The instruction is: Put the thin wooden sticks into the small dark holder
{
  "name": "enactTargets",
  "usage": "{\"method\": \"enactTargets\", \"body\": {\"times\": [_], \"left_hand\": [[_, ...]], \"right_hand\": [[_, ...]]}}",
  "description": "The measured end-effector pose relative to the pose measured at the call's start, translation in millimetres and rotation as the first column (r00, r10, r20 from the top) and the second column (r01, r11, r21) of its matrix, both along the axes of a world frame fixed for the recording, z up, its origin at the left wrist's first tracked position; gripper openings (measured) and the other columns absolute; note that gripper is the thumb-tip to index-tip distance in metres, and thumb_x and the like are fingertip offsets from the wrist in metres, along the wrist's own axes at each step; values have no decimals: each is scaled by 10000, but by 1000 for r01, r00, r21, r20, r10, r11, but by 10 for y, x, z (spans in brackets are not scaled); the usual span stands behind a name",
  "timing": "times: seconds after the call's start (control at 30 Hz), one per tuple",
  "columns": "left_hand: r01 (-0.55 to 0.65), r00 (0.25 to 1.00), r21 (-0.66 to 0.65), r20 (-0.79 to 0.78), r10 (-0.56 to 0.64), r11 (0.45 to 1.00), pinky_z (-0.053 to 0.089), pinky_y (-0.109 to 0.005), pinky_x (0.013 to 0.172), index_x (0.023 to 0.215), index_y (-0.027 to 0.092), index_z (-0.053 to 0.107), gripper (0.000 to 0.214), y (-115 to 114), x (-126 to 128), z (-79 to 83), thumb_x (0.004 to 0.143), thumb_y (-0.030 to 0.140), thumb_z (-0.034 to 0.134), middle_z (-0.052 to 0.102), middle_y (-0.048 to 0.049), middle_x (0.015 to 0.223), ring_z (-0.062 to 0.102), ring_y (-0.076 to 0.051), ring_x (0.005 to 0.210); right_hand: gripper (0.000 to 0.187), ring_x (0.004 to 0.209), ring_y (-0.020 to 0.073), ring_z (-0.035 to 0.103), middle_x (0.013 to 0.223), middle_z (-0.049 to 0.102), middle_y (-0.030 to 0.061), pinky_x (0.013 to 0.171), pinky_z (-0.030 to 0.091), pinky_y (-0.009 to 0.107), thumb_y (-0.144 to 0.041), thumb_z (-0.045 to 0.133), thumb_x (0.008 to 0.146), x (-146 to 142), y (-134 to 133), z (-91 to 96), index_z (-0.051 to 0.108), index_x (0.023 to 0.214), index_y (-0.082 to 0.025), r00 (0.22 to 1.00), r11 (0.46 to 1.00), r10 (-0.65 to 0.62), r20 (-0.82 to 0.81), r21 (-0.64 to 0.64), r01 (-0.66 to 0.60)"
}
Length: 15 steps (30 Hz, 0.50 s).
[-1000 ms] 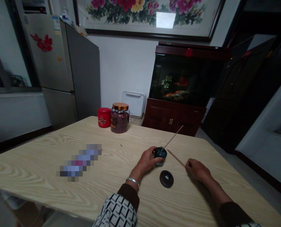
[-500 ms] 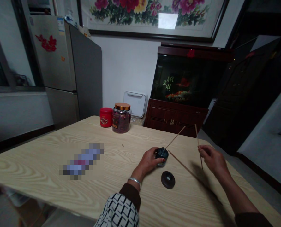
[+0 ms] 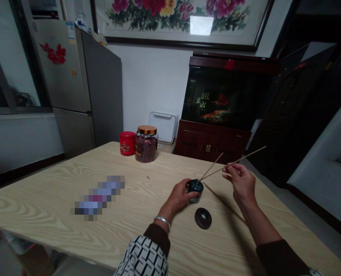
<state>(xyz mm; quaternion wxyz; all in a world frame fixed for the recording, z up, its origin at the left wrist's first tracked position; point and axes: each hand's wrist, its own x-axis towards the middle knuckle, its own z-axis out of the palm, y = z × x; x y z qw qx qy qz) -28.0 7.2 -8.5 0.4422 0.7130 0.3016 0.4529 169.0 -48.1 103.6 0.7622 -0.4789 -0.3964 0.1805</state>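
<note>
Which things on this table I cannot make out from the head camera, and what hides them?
All in the head view:
Small dark teal container: the left hand covers most of it, so its contents are hidden.
Wooden stick: its lower end is hidden by the container.
Pixelated patch: blurred, so the object cannot be identified.
Dark round disc: its pale centre is too small to identify.

Left sleeve (image 3: 141, 256): black-white lattice. Small pot (image 3: 195, 187): dark teal, probably.

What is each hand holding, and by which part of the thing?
The left hand grips a small dark teal jar around its body. The right hand pinches a thin wooden stick between thumb and fingers, near the stick's middle.
</note>
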Motion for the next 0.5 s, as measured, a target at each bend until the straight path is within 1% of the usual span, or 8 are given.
{"method": "enactTargets", "body": {"times": [0.13,0.3,0.4,0.5], "left_hand": [[-11,1000,11,-23,11,1000,489,-284,765,1178,171,594,532,-15,-10,18,692,320,751,673,-79,1019,618,-192,872],[-6,1000,18,-5,6,1000,489,-296,800,1186,174,592,529,-23,-16,28,698,308,746,672,-92,1053,621,-210,926],[-20,1000,29,-6,21,999,488,-310,819,1181,169,598,534,-14,-7,20,691,312,754,670,-100,1062,620,-219,934],[-11,1000,40,-13,11,999,488,-310,816,1180,171,596,530,-8,-1,12,699,330,751,669,-94,1054,619,-214,922]], "right_hand": [[265,691,137,643,757,648,5,557,560,244,-377,742,684,-69,88,-74,629,812,-174,997,999,29,66,-25,-27],[304,706,156,640,750,650,12,570,551,262,-418,732,693,-166,173,-196,615,844,-182,981,989,122,149,-97,-108],[303,705,165,640,750,650,20,568,542,264,-422,719,700,-228,213,-289,619,842,-174,963,964,209,173,-204,-173],[308,722,177,654,799,668,38,573,524,265,-440,689,722,-207,200,-357,639,860,-169,925,914,306,225,-343,-218]]}}
